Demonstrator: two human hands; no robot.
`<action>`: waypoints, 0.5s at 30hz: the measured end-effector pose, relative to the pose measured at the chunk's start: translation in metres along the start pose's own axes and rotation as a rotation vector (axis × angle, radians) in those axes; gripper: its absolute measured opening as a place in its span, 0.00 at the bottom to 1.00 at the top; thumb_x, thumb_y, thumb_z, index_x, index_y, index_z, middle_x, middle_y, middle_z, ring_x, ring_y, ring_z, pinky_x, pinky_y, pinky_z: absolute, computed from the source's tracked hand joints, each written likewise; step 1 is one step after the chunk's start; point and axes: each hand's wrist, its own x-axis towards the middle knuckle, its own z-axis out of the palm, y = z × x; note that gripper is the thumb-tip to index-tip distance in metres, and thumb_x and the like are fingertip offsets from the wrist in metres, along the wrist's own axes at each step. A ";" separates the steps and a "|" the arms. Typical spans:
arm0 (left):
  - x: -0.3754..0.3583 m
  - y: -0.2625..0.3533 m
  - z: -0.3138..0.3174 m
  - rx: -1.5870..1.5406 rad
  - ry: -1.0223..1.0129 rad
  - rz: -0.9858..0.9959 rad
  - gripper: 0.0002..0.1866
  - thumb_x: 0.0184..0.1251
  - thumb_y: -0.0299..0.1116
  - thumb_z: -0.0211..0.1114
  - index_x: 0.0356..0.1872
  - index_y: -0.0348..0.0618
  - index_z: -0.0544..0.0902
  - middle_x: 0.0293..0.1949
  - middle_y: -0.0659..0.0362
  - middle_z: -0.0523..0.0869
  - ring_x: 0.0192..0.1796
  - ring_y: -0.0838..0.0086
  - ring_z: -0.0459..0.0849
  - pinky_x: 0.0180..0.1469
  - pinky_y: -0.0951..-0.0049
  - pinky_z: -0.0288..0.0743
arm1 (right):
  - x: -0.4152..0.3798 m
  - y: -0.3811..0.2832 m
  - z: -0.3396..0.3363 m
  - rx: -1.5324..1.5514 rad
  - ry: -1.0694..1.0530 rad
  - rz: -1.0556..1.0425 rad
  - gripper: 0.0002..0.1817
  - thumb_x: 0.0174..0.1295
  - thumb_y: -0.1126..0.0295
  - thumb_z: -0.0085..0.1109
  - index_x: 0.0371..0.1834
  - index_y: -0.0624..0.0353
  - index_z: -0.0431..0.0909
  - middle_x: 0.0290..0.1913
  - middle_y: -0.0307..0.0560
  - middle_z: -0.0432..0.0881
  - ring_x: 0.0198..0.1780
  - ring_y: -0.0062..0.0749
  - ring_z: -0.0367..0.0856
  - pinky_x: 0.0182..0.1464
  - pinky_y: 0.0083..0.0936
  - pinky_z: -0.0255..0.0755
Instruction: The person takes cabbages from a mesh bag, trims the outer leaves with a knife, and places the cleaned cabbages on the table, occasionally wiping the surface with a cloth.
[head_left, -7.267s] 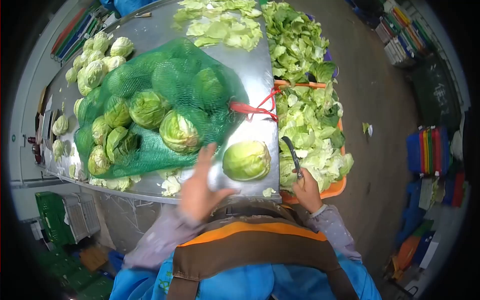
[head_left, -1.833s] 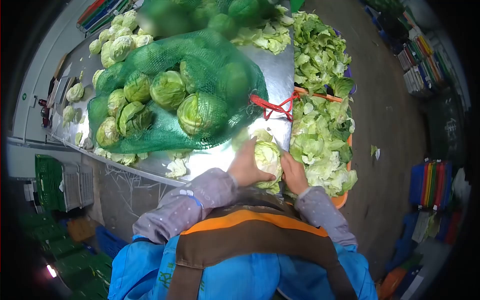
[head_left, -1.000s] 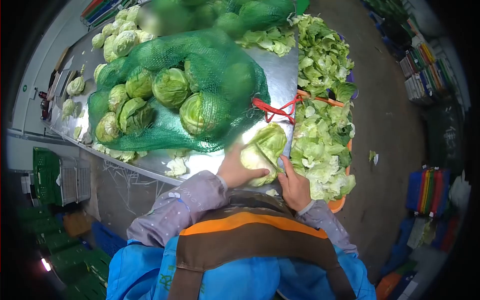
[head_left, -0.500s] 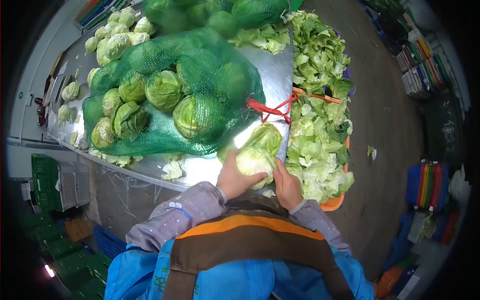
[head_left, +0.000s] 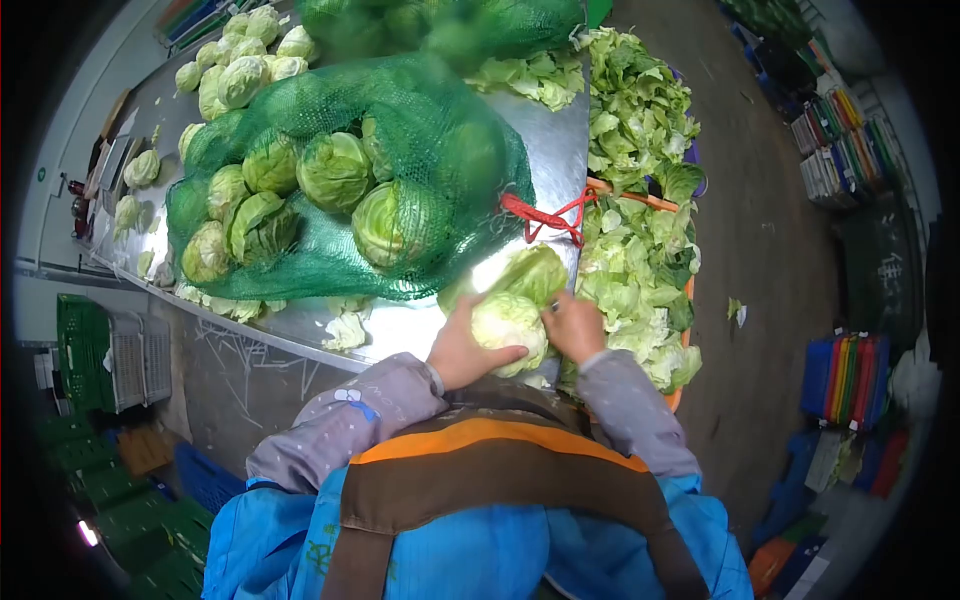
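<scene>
A pale, trimmed cabbage is at the near edge of the metal table. My left hand grips it from the left, thumb across its near side. At its right side, my right hand is closed, knuckles up. A small dark bit shows by those fingers, too little to name. Behind the cabbage lie loose green outer leaves. Just beyond them, a green mesh sack lies with its mouth open toward the left, several whole cabbages inside. Its right end is tied with red cord.
Crates of discarded leaves stand against the table's right edge, one with an orange rim. Trimmed cabbages are heaped at the far left of the metal table. Another full mesh sack lies at the back.
My right hand's fingers, stretched along the cabbage before, have curled into a fist and moved slightly up. My left hand still grips the cabbage, which sits almost where it was.
</scene>
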 end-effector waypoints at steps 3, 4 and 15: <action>0.006 -0.012 -0.009 -0.278 0.018 -0.119 0.50 0.45 0.53 0.76 0.62 0.29 0.59 0.51 0.44 0.76 0.52 0.61 0.79 0.52 0.68 0.75 | 0.013 0.003 0.038 -0.066 0.228 0.049 0.22 0.52 0.60 0.69 0.47 0.60 0.76 0.23 0.56 0.81 0.27 0.52 0.82 0.32 0.42 0.74; 0.000 -0.020 -0.010 -0.525 0.046 -0.238 0.50 0.48 0.53 0.75 0.62 0.28 0.58 0.51 0.44 0.76 0.52 0.63 0.80 0.50 0.69 0.76 | 0.011 -0.001 0.036 -0.058 0.210 0.039 0.22 0.52 0.60 0.69 0.47 0.60 0.76 0.23 0.56 0.81 0.27 0.52 0.82 0.32 0.42 0.74; 0.000 0.020 -0.037 0.635 -0.071 -0.107 0.29 0.62 0.59 0.54 0.37 0.38 0.82 0.34 0.42 0.84 0.39 0.52 0.85 0.42 0.58 0.78 | -0.019 -0.046 -0.009 0.793 -0.097 0.007 0.40 0.43 0.67 0.77 0.61 0.65 0.70 0.47 0.50 0.83 0.44 0.26 0.83 0.47 0.23 0.76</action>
